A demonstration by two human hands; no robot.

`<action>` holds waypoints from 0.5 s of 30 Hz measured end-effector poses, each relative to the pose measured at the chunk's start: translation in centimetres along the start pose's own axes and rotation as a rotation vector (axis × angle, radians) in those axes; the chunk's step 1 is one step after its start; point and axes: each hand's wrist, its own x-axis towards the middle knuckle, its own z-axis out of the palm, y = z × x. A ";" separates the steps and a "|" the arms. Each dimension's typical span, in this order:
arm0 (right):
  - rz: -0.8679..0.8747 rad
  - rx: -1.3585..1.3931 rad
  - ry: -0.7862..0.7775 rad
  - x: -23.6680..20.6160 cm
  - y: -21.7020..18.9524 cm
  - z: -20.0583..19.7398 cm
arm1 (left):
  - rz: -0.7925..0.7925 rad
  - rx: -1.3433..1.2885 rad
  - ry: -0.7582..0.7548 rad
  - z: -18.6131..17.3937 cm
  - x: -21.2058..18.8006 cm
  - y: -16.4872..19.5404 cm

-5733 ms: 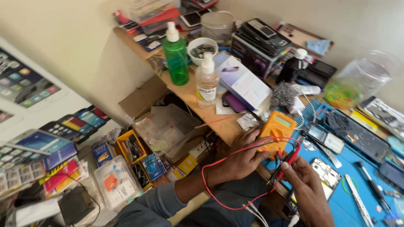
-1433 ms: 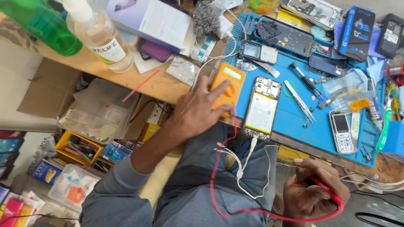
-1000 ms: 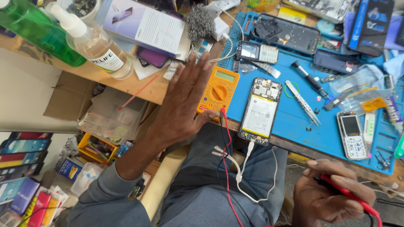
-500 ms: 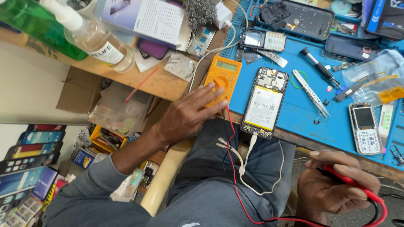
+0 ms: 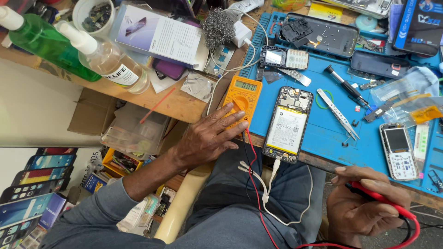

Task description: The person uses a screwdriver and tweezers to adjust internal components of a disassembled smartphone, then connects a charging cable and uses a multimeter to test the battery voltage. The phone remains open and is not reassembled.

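Down at the near edge of the bench, the left hand (image 5: 207, 138) lies spread over the lower part of an orange multimeter (image 5: 241, 97), its fingers (image 5: 230, 121) fanned out across the dial and touching it, holding nothing. The right hand (image 5: 364, 207), lower right and off the bench, is curled around a red probe (image 5: 383, 200), pinching it between thumb and fingers; red and black leads (image 5: 253, 184) run from the meter down across the lap.

At the far left, a white cup (image 5: 93, 14) holds small dark scraps of circuit parts. Beside it stand a green pump bottle (image 5: 46, 41) of green liquid and a clear pump bottle (image 5: 108, 62) with a pale liquid, both tilted in this view. Below the bench edge, a clear plastic box (image 5: 134, 131) sits on a cardboard carton (image 5: 94, 113), its contents too blurred to tell, and a yellow bin (image 5: 121, 163) holds small tools.

Just right of the meter, an opened phone (image 5: 287, 124) lies with its battery showing on the blue mat (image 5: 323, 138), a white cable (image 5: 272, 180) plugged into its near end. Tweezers (image 5: 337, 113) and a black screwdriver (image 5: 345, 87) lie further right, with a small keypad phone (image 5: 398, 150) near the right edge. A white leaflet (image 5: 161, 34) and a ball of wire wool (image 5: 218, 27) sit at the far side.
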 end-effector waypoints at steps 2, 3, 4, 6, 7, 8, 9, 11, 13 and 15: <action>-0.015 -0.013 0.010 0.1 0.0 -0.3 | 0.002 -0.014 0.010 -0.7 0.2 0.5; -0.032 -0.038 0.016 0.2 -0.1 -0.2 | 0.004 -0.012 0.034 -1.1 0.2 0.8; -0.070 -0.100 0.018 0.4 -0.2 -0.1 | 0.005 -0.011 0.060 -1.4 0.3 1.2; -0.114 -0.155 -0.051 0.8 -0.8 0.6 | 0.035 -0.136 0.107 -1.4 0.5 3.3; -0.115 -0.148 -0.125 0.8 -1.4 1.1 | 0.051 -0.198 0.128 -1.2 0.5 4.7; -0.167 -0.153 -0.207 1.1 -1.8 1.7 | 0.059 -0.272 0.081 -0.6 0.7 6.3; -0.218 -0.154 -0.290 1.2 -2.3 2.2 | 0.067 -0.348 0.037 0.3 1.1 8.0; -0.351 -0.230 -0.465 1.7 -3.3 3.2 | 0.108 -0.435 0.097 2.4 2.4 10.1; -0.381 -0.391 -0.651 2.2 -4.2 3.3 | 0.028 -0.572 0.149 3.9 3.1 11.3; -0.452 -0.503 -0.634 2.6 -4.3 3.3 | -0.009 -0.583 0.183 4.4 3.0 11.3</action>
